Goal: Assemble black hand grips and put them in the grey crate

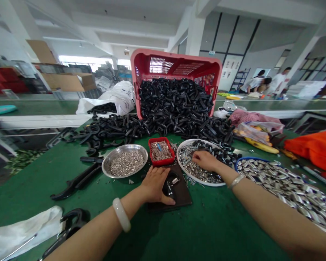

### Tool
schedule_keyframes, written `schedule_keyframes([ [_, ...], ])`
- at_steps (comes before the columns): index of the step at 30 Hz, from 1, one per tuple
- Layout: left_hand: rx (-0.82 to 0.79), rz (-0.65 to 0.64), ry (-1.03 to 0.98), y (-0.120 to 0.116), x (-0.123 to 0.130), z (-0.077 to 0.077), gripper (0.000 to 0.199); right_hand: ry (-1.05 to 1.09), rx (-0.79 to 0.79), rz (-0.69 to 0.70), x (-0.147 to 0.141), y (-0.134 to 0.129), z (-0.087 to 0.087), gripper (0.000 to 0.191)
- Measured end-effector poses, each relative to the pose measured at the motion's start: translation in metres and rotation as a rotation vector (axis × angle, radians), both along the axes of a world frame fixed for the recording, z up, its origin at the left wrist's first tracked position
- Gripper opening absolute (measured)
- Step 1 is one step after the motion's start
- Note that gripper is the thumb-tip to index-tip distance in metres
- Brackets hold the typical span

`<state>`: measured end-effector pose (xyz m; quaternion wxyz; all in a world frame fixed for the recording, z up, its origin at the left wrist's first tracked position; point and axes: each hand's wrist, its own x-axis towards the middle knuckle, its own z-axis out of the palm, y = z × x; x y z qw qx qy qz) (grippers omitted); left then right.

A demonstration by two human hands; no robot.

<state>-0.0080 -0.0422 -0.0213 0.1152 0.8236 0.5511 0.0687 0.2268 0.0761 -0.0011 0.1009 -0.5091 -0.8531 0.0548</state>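
My left hand [155,185] is laid over a black curved plastic part with a silvery coil spring [175,181], its thumb and fingers around it. The part rests on a dark flat block [183,197]. My right hand [204,160] reaches into a white round tray [180,164] of loose screws and black-headed bolts, fingertips pinched together; what they hold is hidden. Between the hands' far sides stands a small red box [170,158] of little metal pins. Left of it, a steel bowl [105,170] holds many small metal pieces.
A tipped red crate [176,54] spills black plastic parts [176,101] across the back. Bright metal pieces [282,185] fill a blue tray at right. Long black-handled tools [78,179] and another sprung one [70,223] lie at left. Orange cloth [315,148] and people are farther right.
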Motion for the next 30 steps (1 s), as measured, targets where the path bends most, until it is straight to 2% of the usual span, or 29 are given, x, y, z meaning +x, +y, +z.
schedule_keyframes([
  [5, -0.008, -0.018, -0.144, -0.001, -0.005, 0.008, 0.114, 0.127, -0.017, 0.034, -0.006, -0.014, 0.004, 0.013],
  [6, 0.004, -0.007, -0.225, 0.001, -0.005, 0.010, 0.105, 0.218, -0.073, 0.054, -0.009, -0.021, 0.006, 0.016],
  [8, 0.004, 0.044, -0.463, 0.005, -0.001, 0.015, 0.074, 0.523, -0.288, 0.082, -0.022, -0.038, 0.009, 0.021],
  [10, -0.081, 0.087, -0.748, 0.009, 0.007, 0.019, 0.050, 0.894, -0.552, 0.064, -0.039, -0.055, 0.009, 0.027],
  [11, -0.151, 0.117, -0.875, 0.010, 0.012, 0.020, 0.044, 1.046, -0.641, 0.046, -0.048, -0.062, 0.009, 0.028],
  [13, -0.273, 0.215, -1.061, 0.009, 0.020, 0.022, 0.040, 1.260, -0.733, 0.009, -0.064, -0.074, 0.005, 0.031],
  [16, -0.305, 0.390, -1.201, 0.005, 0.026, 0.023, 0.032, 1.358, -0.725, -0.023, -0.078, -0.083, -0.003, 0.030],
  [19, -0.306, 0.395, -1.241, 0.002, 0.021, 0.021, 0.023, 1.268, -0.592, -0.005, -0.077, -0.084, -0.008, 0.025],
  [22, -0.371, 0.406, -1.118, 0.000, 0.010, 0.018, 0.026, 1.038, -0.234, 0.027, -0.063, -0.078, -0.007, 0.021],
  [24, -0.383, 0.383, -0.995, -0.001, 0.002, 0.017, 0.030, 0.785, -0.028, 0.067, -0.050, -0.074, -0.006, 0.019],
  [27, -0.346, 0.308, -0.861, -0.003, -0.007, 0.015, 0.028, 0.411, 0.046, 0.159, -0.036, -0.074, -0.010, 0.019],
  [30, -0.319, 0.312, -0.792, -0.003, -0.012, 0.014, 0.024, 0.233, 0.064, 0.179, -0.033, -0.078, -0.018, 0.021],
])
